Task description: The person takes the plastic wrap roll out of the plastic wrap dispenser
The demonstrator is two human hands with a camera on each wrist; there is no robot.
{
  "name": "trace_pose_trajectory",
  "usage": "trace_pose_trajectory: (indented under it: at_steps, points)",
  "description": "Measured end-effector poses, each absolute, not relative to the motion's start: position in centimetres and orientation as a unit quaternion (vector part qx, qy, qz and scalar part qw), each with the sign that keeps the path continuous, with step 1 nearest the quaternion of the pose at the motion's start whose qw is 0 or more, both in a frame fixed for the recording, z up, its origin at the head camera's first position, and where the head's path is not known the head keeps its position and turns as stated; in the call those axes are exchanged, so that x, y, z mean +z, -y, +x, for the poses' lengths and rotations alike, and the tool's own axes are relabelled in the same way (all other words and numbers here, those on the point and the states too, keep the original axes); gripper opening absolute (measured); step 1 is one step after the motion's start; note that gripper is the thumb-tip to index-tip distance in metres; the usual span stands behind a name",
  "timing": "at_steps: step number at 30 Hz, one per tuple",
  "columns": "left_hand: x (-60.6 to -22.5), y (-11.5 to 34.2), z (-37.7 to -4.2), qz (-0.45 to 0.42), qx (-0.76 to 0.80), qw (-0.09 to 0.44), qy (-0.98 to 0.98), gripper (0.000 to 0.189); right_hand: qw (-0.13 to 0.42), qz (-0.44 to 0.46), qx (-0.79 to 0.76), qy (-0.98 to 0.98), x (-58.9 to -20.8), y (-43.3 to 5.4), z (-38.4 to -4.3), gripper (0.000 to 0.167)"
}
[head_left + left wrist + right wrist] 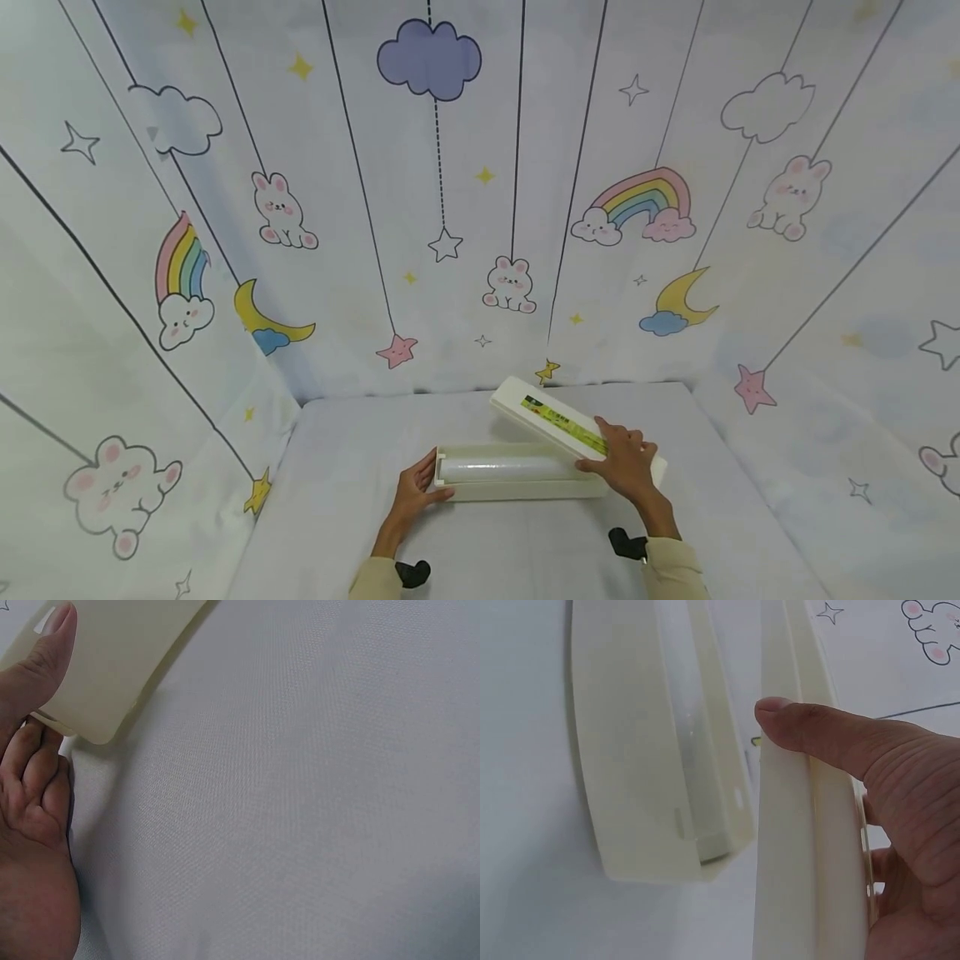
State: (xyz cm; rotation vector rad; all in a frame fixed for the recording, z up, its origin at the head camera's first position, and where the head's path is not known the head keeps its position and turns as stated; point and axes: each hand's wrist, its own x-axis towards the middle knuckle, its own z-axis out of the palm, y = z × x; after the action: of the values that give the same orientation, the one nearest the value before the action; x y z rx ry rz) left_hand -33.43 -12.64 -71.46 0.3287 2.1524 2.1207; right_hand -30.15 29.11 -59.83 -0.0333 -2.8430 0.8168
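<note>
A long cream-coloured box [517,489] lies lengthwise on the white cloth, its top uncovered. Inside it rests a roll of clear plastic film [502,468], seen also in the right wrist view. My left hand [413,492] grips the left end of the box, thumb on the front wall and fingers round the end. In my right hand [627,458] is the box's lid [517,397], tilted above the right part of the box, with a green and yellow label [564,425] on top. The right thumb presses the lid's near edge [784,825]; the fingers go behind it.
White cloth [360,442] covers the flat surface under the box. Curtain-like walls [465,167] printed with clouds, rabbits, stars and rainbows rise behind and at both sides. A black strap piece [412,573] shows at the left wrist, another [627,544] at the right.
</note>
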Motion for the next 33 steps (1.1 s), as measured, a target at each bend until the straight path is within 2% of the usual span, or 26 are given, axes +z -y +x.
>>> trace_pose_trajectory:
  at_steps: [22,33]
  points:
    - [-71.2,12.5,-33.4,0.101,0.701,0.046,-0.705,0.095,0.089,-0.041,0.279,0.955,-58.8,-30.0,-28.9,0.100]
    - [-71.4,12.8,-33.2,0.141,0.683,0.031,-0.716,0.091,0.080,-0.056,0.267,0.959,-59.1,-30.8,-28.4,0.101]
